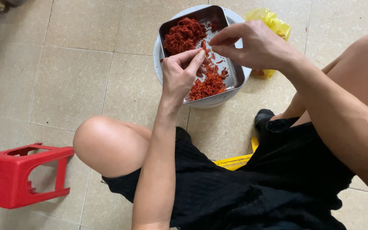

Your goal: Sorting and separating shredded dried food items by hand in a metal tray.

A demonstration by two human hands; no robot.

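A rectangular metal tray (235, 74) rests on a round white bucket (157, 59) on the tiled floor. It holds two heaps of red shredded strands (184, 35), one at the far end and one near my wrist. My left hand (179, 76) and my right hand (252, 44) meet over the tray's middle. Both pinch the same small red piece (204, 46) between fingertips. My bare knees frame the bucket, and I sit low in black shorts.
A red plastic stool (18, 174) lies tipped on its side at the lower left. A crumpled yellow plastic bag (273, 25) sits behind the bucket on the right. A yellow seat edge (235, 162) shows under my legs.
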